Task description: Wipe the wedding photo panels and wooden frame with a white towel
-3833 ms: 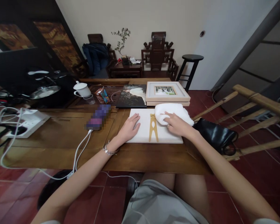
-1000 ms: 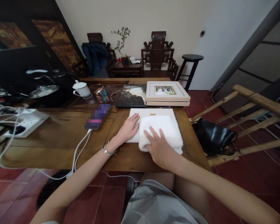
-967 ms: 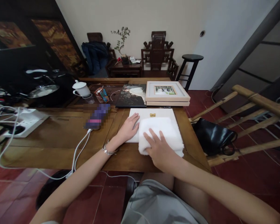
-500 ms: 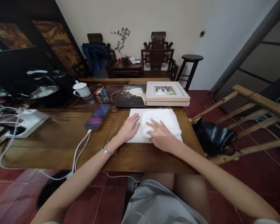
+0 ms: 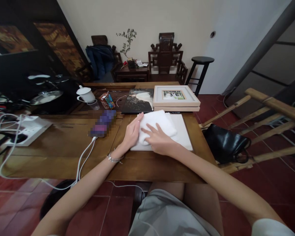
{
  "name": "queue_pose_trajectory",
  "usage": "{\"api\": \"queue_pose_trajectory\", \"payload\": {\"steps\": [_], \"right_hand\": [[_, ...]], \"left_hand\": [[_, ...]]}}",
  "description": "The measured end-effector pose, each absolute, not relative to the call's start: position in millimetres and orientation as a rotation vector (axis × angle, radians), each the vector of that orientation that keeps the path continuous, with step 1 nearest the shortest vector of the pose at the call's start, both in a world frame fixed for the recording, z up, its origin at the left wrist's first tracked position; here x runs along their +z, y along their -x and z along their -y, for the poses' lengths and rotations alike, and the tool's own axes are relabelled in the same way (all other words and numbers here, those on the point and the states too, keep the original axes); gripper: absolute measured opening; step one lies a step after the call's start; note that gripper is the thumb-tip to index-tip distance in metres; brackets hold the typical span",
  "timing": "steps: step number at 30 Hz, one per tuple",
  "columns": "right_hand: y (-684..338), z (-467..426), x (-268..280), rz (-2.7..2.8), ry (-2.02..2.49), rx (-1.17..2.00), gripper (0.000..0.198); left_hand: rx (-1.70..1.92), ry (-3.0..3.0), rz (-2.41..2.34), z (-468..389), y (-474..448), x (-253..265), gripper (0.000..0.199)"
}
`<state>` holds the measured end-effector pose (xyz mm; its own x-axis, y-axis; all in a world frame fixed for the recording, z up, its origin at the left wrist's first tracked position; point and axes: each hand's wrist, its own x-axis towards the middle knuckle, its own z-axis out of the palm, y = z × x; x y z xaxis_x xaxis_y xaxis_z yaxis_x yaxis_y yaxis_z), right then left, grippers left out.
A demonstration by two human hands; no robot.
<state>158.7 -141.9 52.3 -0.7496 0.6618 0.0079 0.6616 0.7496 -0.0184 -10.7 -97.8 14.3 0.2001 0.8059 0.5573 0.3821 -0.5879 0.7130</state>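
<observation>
Towel [image 5: 159,121] lies under the spread right hand [image 5: 159,141], unclenched left hand [image 5: 131,132] against it; a lidded cup [image 5: 87,95] hides its contents.

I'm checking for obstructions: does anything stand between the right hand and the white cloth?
Nothing visible does. The right hand rests directly on the white cloth, fingers spread, above the white panel. The left hand is at the cloth's left edge, not between them.

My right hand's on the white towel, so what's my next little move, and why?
Probably slide the white towel rightward: your right hand rests on it, your left hand stands at its left edge, and the white board lies uncovered to the right.
</observation>
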Motion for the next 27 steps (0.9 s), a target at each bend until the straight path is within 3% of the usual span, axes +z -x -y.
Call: {"api": "queue_pose_trajectory", "payload": {"steps": [6, 11, 19, 27], "right_hand": [[-172.7, 195.2, 66.0, 3.021, 0.752, 0.123, 0.028], [-186.9, 210.3, 87.0, 2.993, 0.934, 0.285, 0.028], [-192.3, 144.4, 88.9, 2.744, 1.458, 0.215, 0.033], [-163.2, 94.0, 90.5, 2.621, 1.43, 0.276, 0.033]], "left_hand": [[1.33, -2.043, -1.237, 95.2, 12.9, 11.5, 0.052], [1.107, -2.17, -1.332, 95.5, 9.2, 10.9, 0.046], [0.94, -2.297, -1.289, 94.6, 8.1, 4.0, 0.037], [0.894, -2.372, -1.251, 96.8, 9.3, 10.0, 0.033]]}}
